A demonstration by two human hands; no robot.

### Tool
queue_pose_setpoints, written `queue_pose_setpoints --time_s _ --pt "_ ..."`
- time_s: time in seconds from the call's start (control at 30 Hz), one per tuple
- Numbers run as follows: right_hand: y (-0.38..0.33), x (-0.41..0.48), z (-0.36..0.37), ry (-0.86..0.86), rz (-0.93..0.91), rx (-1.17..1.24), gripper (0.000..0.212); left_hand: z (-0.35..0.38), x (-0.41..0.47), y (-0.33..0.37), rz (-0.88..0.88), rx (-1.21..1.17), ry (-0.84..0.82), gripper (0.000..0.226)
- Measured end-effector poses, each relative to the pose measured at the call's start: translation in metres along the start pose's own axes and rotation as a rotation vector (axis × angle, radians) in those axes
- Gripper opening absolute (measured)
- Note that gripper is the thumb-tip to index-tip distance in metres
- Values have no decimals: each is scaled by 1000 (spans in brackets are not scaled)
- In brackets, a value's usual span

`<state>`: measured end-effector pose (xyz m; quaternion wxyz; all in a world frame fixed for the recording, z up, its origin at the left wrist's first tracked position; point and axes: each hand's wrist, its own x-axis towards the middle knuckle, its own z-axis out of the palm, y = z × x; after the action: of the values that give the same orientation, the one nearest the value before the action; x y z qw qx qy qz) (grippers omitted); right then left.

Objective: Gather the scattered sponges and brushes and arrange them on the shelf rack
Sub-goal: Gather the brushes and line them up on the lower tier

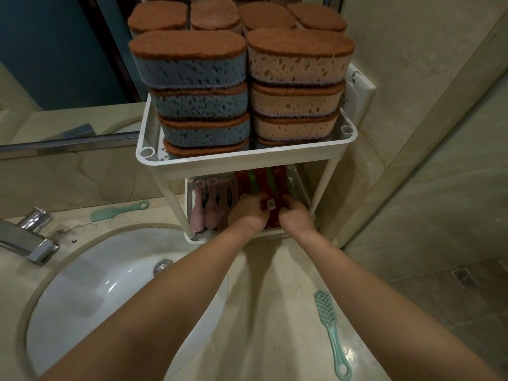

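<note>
Your left hand and right hand sit close together on the lower tier of the rack. Both grip red brushes.

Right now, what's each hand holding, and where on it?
Left hand and right hand grip a red brush at its near end, on the lower shelf.

Both bare forearms are extended into the lower tier of the white plastic shelf rack. The left hand and right hand are set close together, fingers curled on red plastic brushes.
</note>
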<state>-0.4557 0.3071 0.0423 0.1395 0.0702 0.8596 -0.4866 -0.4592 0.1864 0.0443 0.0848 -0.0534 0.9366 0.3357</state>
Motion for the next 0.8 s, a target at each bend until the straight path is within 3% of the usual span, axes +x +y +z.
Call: queue_pose_setpoints --time_s 0.3,0.4,0.57,0.8 --pt "-2 0 5 -37 -9 -298 43 4 -5 2 184 401 -60 47" --pt "-1 1 5 -42 -58 -436 45 5 -5 -3 209 427 -97 56" --pt "1 4 2 -103 -92 -596 53 9 -4 0 197 505 -132 52" --pt "3 -5 -2 -102 -141 -562 57 4 -6 -1 169 480 -190 53"
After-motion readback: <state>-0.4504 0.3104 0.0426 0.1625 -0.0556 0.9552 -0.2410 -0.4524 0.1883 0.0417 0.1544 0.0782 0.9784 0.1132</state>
